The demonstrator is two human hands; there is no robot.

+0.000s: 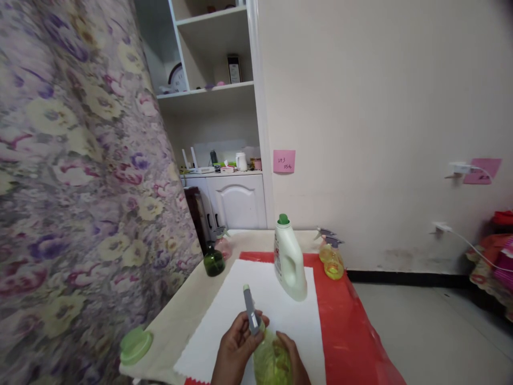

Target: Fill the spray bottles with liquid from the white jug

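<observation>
A clear spray bottle with yellow-green liquid (264,363) is at the near edge of the white sheet, slightly tilted. Its grey spray head (250,307) sits at the bottle's neck; whether it is screwed tight cannot be seen. My left hand (235,345) has its fingers closed around the lower part of that spray head. On the other side, my right hand (295,357) wraps the bottle's body. Beyond my hands stands a large pale green detergent jug (285,256), its mouth topped by something green (283,219). The bottle's base is out of frame.
A dark green bottle (214,262) and a pink spray bottle (223,245) stand at the table's left edge. Yellow spray bottles (333,267) are at the right. A green lid (136,345) lies at the near left corner. White sheet (224,289) overlaps red cloth (340,321).
</observation>
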